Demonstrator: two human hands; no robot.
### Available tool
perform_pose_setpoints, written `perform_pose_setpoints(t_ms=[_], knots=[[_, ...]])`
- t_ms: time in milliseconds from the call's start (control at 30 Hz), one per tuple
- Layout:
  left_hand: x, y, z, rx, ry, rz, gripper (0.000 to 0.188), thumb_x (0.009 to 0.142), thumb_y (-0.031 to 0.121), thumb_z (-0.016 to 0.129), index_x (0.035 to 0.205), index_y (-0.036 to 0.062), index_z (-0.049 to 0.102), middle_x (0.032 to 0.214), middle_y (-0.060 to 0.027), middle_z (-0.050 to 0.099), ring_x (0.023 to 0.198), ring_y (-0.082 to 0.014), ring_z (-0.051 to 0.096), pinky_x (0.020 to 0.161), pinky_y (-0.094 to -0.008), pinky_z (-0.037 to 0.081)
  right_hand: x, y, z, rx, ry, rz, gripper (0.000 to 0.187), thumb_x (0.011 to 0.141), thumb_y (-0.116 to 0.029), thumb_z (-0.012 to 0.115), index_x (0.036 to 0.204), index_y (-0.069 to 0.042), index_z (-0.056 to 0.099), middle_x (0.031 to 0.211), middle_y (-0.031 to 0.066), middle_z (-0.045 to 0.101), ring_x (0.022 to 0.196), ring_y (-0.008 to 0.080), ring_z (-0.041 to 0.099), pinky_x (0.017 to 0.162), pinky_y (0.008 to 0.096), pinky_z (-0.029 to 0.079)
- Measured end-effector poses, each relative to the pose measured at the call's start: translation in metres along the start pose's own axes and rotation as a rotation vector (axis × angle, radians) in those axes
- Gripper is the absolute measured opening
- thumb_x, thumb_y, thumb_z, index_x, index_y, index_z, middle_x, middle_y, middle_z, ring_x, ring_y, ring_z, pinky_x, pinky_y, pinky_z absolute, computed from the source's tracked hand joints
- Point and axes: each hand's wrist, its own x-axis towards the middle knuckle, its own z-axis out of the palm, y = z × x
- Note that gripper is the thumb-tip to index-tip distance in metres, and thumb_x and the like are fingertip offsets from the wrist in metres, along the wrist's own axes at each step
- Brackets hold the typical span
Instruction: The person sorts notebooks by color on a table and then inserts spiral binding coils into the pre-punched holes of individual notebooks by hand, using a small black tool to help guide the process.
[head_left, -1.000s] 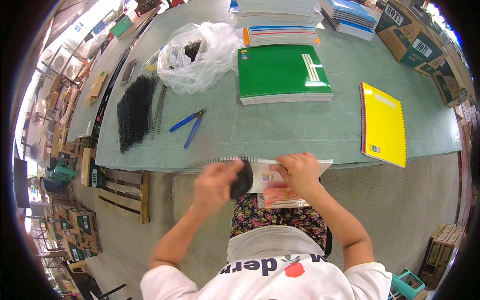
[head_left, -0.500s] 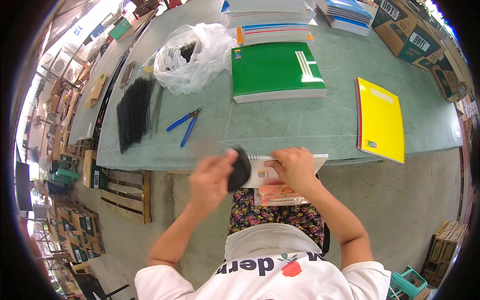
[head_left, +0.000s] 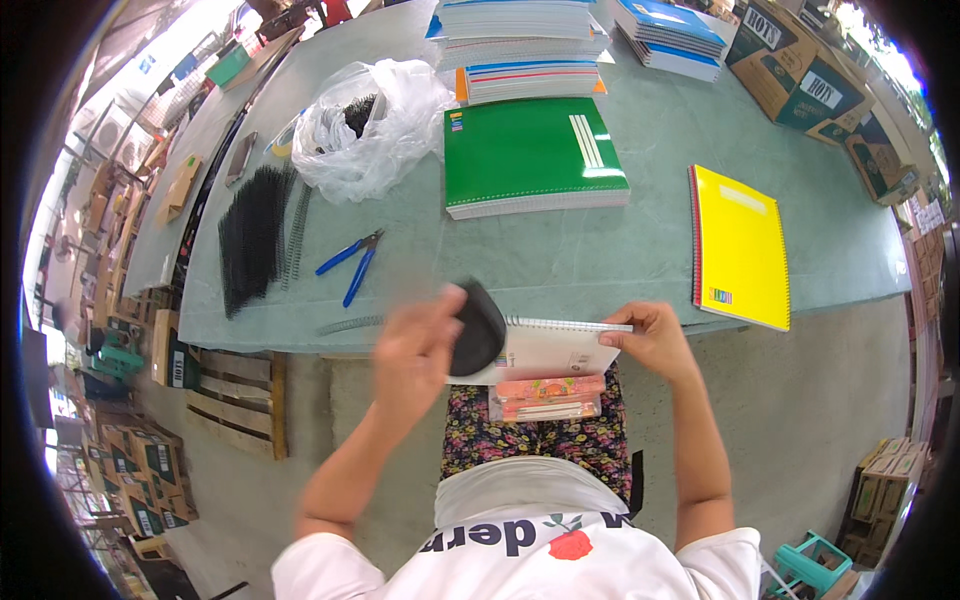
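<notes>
A white notebook (head_left: 560, 347) lies at the table's front edge, its near part over my lap. My right hand (head_left: 655, 338) pinches its right end between thumb and fingers. My left hand (head_left: 412, 340), partly smeared by motion, is closed on a black rounded pad (head_left: 480, 330) that covers the notebook's left part. A thin spiral binding coil (head_left: 352, 325) sticks out to the left along the line of the notebook's punched top edge; its middle is hidden behind my left hand. Pink-patterned packs (head_left: 550, 397) in clear wrap rest on my lap below the notebook.
Blue-handled cutters (head_left: 350, 268), a heap of black coils (head_left: 255, 240) and a plastic bag (head_left: 365, 150) occupy the table's left. Green-covered notebooks (head_left: 535, 150) are stacked ahead, with taller stacks (head_left: 520, 45) behind. A yellow spiral notebook (head_left: 740, 245) and cartons (head_left: 800, 75) stand right.
My right hand has slid from the notebook's top middle to its right end. Less coil shows left of my left hand, which stays by the black pad. The whole view has shifted slightly.
</notes>
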Motion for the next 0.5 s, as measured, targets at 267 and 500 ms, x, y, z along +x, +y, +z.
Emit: perform_pose_setpoints(t_ms=[267,500], knots=[[0.002,0.002,0.011,-0.027,-0.021,-0.006,0.037,0.072,-0.004,0.055,0.104,0.0105,0.065,0.091,-0.0099,0.065,0.078,-0.0234,0.062,0.069,-0.0344,0.051,-0.008,0.036,0.060,1.073,0.313,-0.067,0.018,0.079,0.000,0.064,0.097,0.002,0.063,0.096,0.0133,0.066,0.087,0.0168,0.062,0.080,0.0305,0.049],[0.018,0.021,0.010,-0.118,0.209,-0.059,0.036,0.077,0.005,0.056,0.109,0.0173,0.064,0.078,-0.0109,0.061,0.074,-0.0274,0.061,0.065,-0.0357,0.051,-0.010,0.030,0.060,1.112,0.268,-0.083,0.019,0.079,-0.001,0.064,0.097,0.000,0.062,0.096,0.0125,0.066,0.088,0.0169,0.061,0.082,0.0308,0.048]])
